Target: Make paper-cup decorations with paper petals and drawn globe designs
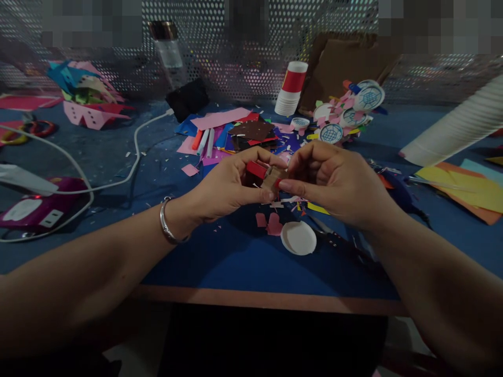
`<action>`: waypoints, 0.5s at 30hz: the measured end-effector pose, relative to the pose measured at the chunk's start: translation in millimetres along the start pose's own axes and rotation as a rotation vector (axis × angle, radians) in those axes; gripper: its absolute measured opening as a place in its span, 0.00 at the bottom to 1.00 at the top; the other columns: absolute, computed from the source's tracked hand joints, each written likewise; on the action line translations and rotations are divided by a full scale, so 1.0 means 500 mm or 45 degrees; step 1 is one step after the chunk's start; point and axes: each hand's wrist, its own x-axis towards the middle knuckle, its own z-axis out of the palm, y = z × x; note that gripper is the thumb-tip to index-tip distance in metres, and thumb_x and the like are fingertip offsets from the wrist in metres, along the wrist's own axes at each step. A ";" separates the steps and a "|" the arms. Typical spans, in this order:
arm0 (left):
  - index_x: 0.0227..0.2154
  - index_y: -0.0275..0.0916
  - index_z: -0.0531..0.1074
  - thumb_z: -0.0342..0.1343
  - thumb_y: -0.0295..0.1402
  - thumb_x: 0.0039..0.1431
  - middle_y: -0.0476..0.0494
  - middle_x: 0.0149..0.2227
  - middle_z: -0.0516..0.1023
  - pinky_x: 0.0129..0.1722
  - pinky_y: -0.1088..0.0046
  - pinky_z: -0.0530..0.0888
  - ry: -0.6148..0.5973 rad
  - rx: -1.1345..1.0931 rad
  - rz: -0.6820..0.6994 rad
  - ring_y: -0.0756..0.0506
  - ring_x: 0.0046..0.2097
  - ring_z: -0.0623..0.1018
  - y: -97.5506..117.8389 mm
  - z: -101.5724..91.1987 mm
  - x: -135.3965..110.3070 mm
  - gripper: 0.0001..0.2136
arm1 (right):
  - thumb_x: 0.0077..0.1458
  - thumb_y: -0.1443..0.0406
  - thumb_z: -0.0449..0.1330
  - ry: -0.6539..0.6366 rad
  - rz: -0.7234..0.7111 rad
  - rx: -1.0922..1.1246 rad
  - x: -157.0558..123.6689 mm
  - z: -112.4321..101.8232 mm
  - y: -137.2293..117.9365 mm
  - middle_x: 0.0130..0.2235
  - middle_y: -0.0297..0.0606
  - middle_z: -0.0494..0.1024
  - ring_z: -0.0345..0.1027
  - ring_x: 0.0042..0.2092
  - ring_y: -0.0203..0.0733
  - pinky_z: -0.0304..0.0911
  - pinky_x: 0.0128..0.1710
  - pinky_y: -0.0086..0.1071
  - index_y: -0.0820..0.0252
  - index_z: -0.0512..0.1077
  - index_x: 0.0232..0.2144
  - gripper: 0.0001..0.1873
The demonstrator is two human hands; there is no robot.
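L hand (223,183) pinches the L end of a small red-and-brown piece (269,178) btwn thumb & fingers; R hand (338,180) has thumb & index closed on its R end, other fingers curled in. Piece is up off the blue table (236,262), btwn the two hands, mid-view; whether it's paper or card, can't tell. Silver bracelet (165,222) on L wrist.

Just below the hands, nearer the table edge: pink cutouts (274,224), w/ a round white disc (298,238) beside them; scissors (328,233) to R of disc, partly under R forearm.

Beyond the hands: heap of coloured paper (251,130), w/ markers (203,142) on its L side. Behind that, red-and-white cup stack (291,89) upright, w/ brown cardboard (341,68) near it, leaning on the perforated screen (243,68). Blue-patterned white discs (349,112) clustered R of heap.

Far L: purple device (51,201), white cable (135,141), folded paper shapes (88,99). Far R: long white ribbed stack (456,123), tilted, & yellow sheets (467,186).
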 end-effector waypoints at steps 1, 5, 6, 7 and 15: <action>0.45 0.40 0.76 0.74 0.25 0.51 0.53 0.32 0.79 0.44 0.68 0.81 0.000 -0.001 0.007 0.49 0.36 0.81 0.000 0.001 0.000 0.20 | 0.50 0.61 0.76 -0.008 -0.001 0.022 0.000 0.000 0.000 0.30 0.29 0.76 0.72 0.31 0.37 0.72 0.32 0.34 0.55 0.71 0.34 0.18; 0.45 0.41 0.76 0.74 0.25 0.51 0.53 0.32 0.77 0.45 0.68 0.81 0.019 0.023 0.021 0.49 0.36 0.80 0.001 0.005 -0.003 0.20 | 0.49 0.61 0.77 -0.025 -0.011 0.084 0.001 0.000 0.000 0.31 0.29 0.76 0.72 0.32 0.38 0.73 0.33 0.34 0.55 0.71 0.34 0.18; 0.45 0.41 0.76 0.75 0.26 0.51 0.53 0.32 0.77 0.45 0.68 0.81 0.020 0.034 0.018 0.49 0.36 0.80 0.002 0.006 -0.003 0.20 | 0.49 0.60 0.77 -0.028 -0.003 0.083 0.000 0.000 0.001 0.31 0.29 0.77 0.73 0.32 0.38 0.73 0.33 0.35 0.55 0.71 0.35 0.18; 0.45 0.41 0.76 0.75 0.26 0.51 0.53 0.33 0.78 0.45 0.68 0.81 0.019 0.044 0.017 0.49 0.36 0.80 0.002 0.006 -0.004 0.20 | 0.50 0.60 0.77 -0.032 0.009 0.079 0.000 -0.001 0.001 0.32 0.30 0.77 0.73 0.32 0.39 0.73 0.33 0.35 0.54 0.71 0.35 0.18; 0.45 0.40 0.75 0.74 0.29 0.54 0.53 0.31 0.75 0.42 0.69 0.79 0.036 0.044 0.034 0.50 0.35 0.78 0.002 0.009 -0.004 0.18 | 0.52 0.55 0.76 -0.076 0.025 0.059 -0.002 -0.002 0.006 0.35 0.34 0.79 0.77 0.36 0.44 0.75 0.35 0.39 0.52 0.70 0.37 0.19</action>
